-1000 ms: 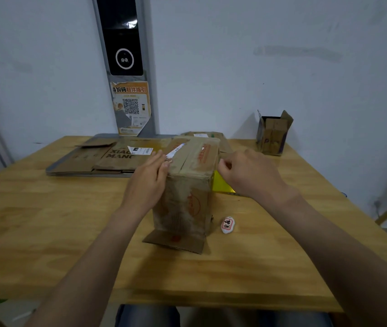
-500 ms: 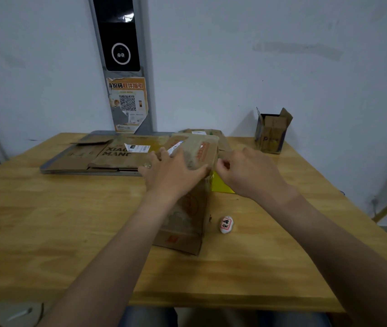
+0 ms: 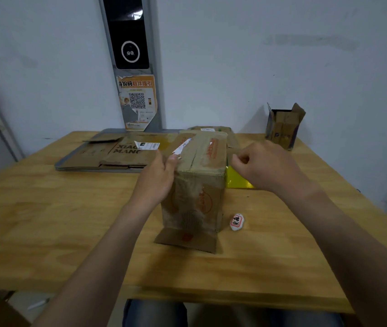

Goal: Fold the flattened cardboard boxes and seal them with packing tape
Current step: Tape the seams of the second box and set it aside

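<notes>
A worn brown cardboard box (image 3: 199, 185) stands upright in the middle of the wooden table (image 3: 46, 232), its top flaps closed and one bottom flap sticking out toward me. My left hand (image 3: 157, 178) presses flat against the box's upper left side, thumb at the top edge. My right hand (image 3: 265, 166) hovers just right of the box top with its fingers curled and fingertips pinched together; I can make out nothing in them. Several flattened boxes (image 3: 117, 152) lie on a grey tray at the back.
A yellow sheet (image 3: 236, 180) lies behind the box under my right hand. A small white object with red characters (image 3: 236, 221) sits right of the box. A small open carton (image 3: 282, 126) stands at the back right by the wall.
My left hand slid off the top of the box down onto its left side. My right hand drew slightly right, away from the box's top edge.
</notes>
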Demonstrator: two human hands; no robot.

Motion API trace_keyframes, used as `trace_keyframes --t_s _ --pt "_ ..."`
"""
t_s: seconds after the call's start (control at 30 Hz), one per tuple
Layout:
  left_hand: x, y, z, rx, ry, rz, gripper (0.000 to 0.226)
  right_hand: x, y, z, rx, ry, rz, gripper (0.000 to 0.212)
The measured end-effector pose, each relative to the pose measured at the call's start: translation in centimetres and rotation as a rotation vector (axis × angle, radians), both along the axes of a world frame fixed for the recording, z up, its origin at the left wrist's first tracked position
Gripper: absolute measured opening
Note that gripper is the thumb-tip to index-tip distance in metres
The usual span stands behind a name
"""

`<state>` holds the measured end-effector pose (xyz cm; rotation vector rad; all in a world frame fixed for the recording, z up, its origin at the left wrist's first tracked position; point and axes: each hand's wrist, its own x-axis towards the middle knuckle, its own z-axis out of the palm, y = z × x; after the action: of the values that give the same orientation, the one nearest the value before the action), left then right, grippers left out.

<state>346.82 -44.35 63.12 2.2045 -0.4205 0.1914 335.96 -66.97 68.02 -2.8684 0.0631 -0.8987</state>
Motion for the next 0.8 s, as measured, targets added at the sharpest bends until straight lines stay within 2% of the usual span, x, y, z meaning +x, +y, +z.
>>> trace_keyframes --t_s 0.07,0.13,0.23,0.3,0.37,0.47,0.6,0.73,0.8 --pt "-1.1 -0.5 0.6 0.277 -0.105 0.072 0.084 -0.1 -0.7 0.4 -0.002 0.011 -0.013 0.052" --pt "-1.8 -1.5 1.4 0.461 -0.246 0.091 0.104 -0.1 -1.0 0.3 0.003 -0.002 -0.012 0.054" --pt "-2.2 -3.9 2.9 0.514 -0.336 -0.005 0.105 -0.1 -0.8 0.0 -0.017 -0.011 -0.007 0.053" --pt "-2.4 -5.4 3.2 0.582 -0.335 -0.06 0.097 -0.1 -0.8 0.0 -0.023 -0.01 -0.008 0.052" --pt "-2.4 -6.1 3.2 0.637 -0.294 -0.086 0.098 -0.1 -1.0 -0.2 -0.021 -0.018 -0.002 0.052" --pt "-1.9 -5.8 2.7 0.557 -0.296 -0.049 0.102 0.0 -1.2 -0.5 -0.018 -0.019 0.024 0.052" --pt "-1.0 -3.8 2.1 0.489 -0.388 0.016 0.115 0.1 -1.3 -0.7 -0.029 -0.018 0.042 0.052" --pt "0.1 -0.8 0.4 0.39 -0.447 -0.09 0.1 0.1 -1.2 -0.8 -0.038 -0.014 0.042 0.053" --pt "0.6 0.4 -0.6 0.273 -0.454 -0.176 0.089 0.1 -1.1 -0.9 -0.026 -0.014 0.042 0.052"
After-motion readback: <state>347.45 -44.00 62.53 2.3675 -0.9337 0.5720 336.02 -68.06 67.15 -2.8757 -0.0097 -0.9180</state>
